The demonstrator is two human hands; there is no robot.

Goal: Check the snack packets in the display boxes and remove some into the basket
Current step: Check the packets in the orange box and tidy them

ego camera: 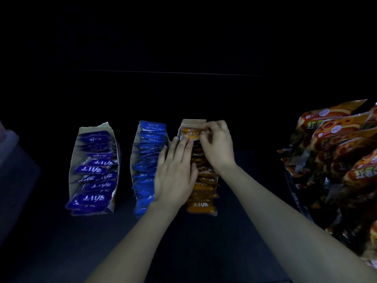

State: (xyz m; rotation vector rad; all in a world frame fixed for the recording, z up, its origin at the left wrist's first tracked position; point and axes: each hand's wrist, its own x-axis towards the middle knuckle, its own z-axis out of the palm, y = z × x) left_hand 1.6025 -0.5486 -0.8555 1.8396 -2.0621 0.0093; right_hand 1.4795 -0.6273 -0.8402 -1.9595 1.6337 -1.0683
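Three cardboard display boxes stand in a row on a dark shelf: one of purple packets [94,170], one of blue packets [147,160], one of orange packets [202,186]. My left hand [175,172] lies with straight fingers across the orange row, fingertips touching the rearmost orange packet [190,133]. My right hand [217,146] pinches that packet's right edge at the back of the box. No basket is in view.
Large orange and dark snack bags [336,160] are stacked at the right, close to my right forearm. A pale object [8,139] sits at the far left edge. The surroundings are very dark.
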